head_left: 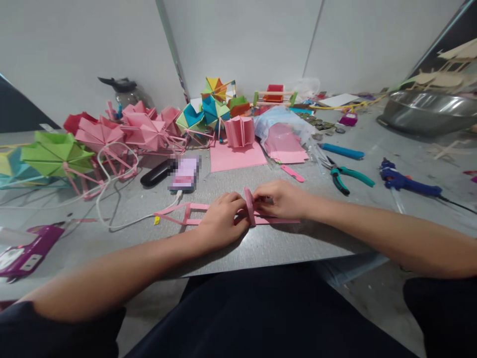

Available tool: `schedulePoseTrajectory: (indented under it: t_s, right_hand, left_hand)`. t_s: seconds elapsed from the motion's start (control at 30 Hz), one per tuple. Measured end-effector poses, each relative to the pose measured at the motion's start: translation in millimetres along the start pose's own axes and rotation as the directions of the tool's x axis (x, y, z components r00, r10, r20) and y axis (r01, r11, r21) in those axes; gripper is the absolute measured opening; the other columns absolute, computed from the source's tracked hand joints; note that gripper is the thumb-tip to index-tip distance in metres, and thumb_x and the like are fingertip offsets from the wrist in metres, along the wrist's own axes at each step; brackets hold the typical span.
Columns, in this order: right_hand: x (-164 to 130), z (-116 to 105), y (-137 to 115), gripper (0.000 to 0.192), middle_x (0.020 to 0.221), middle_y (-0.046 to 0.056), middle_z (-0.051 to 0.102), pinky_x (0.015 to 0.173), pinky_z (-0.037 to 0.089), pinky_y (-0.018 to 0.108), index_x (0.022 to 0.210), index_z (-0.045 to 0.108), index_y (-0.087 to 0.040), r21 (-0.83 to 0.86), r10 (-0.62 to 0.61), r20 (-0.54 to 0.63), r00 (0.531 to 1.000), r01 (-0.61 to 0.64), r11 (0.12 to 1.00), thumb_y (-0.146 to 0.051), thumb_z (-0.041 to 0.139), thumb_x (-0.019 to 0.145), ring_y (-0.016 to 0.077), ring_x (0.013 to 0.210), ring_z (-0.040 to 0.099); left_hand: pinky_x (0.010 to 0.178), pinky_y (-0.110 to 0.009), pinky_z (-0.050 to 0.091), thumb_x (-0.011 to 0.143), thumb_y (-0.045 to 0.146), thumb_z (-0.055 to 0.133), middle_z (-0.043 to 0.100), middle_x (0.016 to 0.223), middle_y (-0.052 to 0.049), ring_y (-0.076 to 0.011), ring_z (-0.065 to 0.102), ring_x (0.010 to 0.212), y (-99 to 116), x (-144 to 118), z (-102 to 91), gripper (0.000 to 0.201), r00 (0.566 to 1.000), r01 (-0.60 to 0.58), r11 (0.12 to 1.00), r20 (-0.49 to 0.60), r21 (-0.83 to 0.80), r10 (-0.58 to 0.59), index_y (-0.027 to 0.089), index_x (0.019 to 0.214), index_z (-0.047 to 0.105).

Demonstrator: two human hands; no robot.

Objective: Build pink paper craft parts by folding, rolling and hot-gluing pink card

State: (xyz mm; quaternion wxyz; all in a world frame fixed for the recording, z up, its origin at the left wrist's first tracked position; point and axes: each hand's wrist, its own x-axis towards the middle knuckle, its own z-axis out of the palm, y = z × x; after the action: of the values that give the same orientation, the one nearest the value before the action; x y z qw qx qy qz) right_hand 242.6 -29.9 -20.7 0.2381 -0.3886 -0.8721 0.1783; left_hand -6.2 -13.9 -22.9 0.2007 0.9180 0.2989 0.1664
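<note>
Right at the near edge of the grey desk (283,243) both hands meet over a pink stick frame (188,211), a flat, ladder-like piece made of thin pink strips with short cross-bars, lying lengthwise from left to right. Standing on it between the hands is a small pink folded paper piece (249,205), upright and narrow, seen almost edge-on, the same pale pink as the strips below it. The left hand (222,220) lies curled over the frame, its fingers closed down onto the strips and pressed against the left face of the paper piece. The right hand (280,199) comes in from the other side with its fingers bent and pinched against the right face of that piece; the fingertips themselves are hidden behind it, so how tightly they grip cannot be told. The frame's left end sticks out free past the left hand, near a white cable (122,219) that loops across the desk. Behind the hands lie a flat pink paper sheet (236,156), a pink accordion-folded piece (240,131) and a phone (184,174). To the right, well apart from the hands, rest teal-handled pliers (350,176) and a blue glue gun (404,181). Many pink, green and blue folded paper wheels (112,134) crowd the back left.
</note>
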Motion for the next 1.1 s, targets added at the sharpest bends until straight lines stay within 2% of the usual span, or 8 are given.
schedulePoseTrajectory:
  t_s: [0.1,0.27,0.4,0.6,0.77,0.93,1.1]
  right_hand:
    - [0.1,2.7,0.2,0.023,0.084,0.003,0.078,0.071,0.042,0.031,0.098,0.080,-0.020,0.014,0.010,-0.019,1.000,-0.010,1.000,-0.032,0.062,0.105,0.0167,0.074,0.065]
    - [0.2,4.2,-0.2,0.026,0.086,0.004,0.079,0.073,0.044,0.032,0.098,0.081,-0.020,0.050,0.037,-0.035,0.999,-0.035,0.998,-0.037,0.064,0.107,0.0174,0.076,0.067]
    - [-0.2,1.1,-1.6,0.023,0.087,0.004,0.079,0.076,0.046,0.033,0.097,0.081,-0.021,0.074,0.018,-0.031,0.999,-0.016,0.997,-0.033,0.063,0.107,0.0178,0.077,0.067]
    - [-5.0,-4.6,-5.7,0.019,0.091,0.005,0.080,0.077,0.049,0.033,0.107,0.082,-0.019,0.116,0.015,-0.012,1.000,-0.013,0.993,-0.027,0.065,0.104,0.0188,0.081,0.069]
    - [-5.5,-1.5,-1.1,0.017,0.097,0.006,0.082,0.080,0.052,0.034,0.109,0.082,-0.019,0.128,0.010,-0.002,1.000,-0.010,0.992,-0.020,0.067,0.100,0.0193,0.085,0.071]
    - [-4.4,2.9,0.1,0.013,0.097,0.006,0.081,0.082,0.053,0.035,0.105,0.081,-0.020,0.166,0.056,-0.014,0.998,-0.053,0.985,-0.020,0.069,0.100,0.0198,0.087,0.071]
    - [-4.6,4.4,-4.9,0.011,0.091,0.004,0.077,0.077,0.050,0.033,0.103,0.079,-0.019,0.192,0.102,-0.024,0.994,-0.095,0.977,-0.016,0.069,0.098,0.0172,0.080,0.067]
  left_hand:
    - [0.102,-0.048,0.056,0.097,0.024,0.067,0.069,0.113,-0.008,-0.0287,0.065,0.110,-0.8,-0.2,0.8,0.006,1.000,-0.008,1.000,-0.007,0.004,0.008,0.023,0.101,0.072]
    - [0.100,-0.049,0.054,0.096,0.027,0.069,0.068,0.112,-0.009,-0.0287,0.062,0.108,-0.2,0.1,0.5,0.006,0.999,0.005,0.999,-0.036,0.037,-0.003,0.022,0.093,0.067]
    - [0.101,-0.049,0.054,0.096,0.027,0.070,0.068,0.110,-0.008,-0.0282,0.061,0.106,-0.4,0.4,0.4,0.006,0.999,0.009,0.998,-0.037,0.057,-0.007,0.022,0.093,0.068]
    - [0.103,-0.049,0.052,0.097,0.027,0.071,0.067,0.110,-0.008,-0.0280,0.060,0.106,-1.2,0.8,0.2,0.006,0.998,-0.011,0.999,-0.054,0.045,0.013,0.021,0.097,0.071]
    - [0.100,-0.048,0.052,0.095,0.024,0.071,0.064,0.108,-0.008,-0.0284,0.059,0.106,-0.6,2.7,-0.8,0.005,1.000,0.023,0.999,-0.020,0.044,-0.022,0.020,0.095,0.072]
    - [0.101,-0.050,0.050,0.094,0.026,0.070,0.064,0.112,-0.009,-0.0305,0.059,0.109,0.6,4.4,-1.4,0.011,0.998,0.059,0.995,0.020,0.081,-0.061,0.022,0.104,0.072]
    - [0.102,-0.053,0.048,0.098,0.030,0.069,0.066,0.123,-0.010,-0.0335,0.059,0.120,0.7,3.6,-2.6,0.020,0.996,0.078,0.993,0.038,0.088,-0.082,0.022,0.116,0.073]
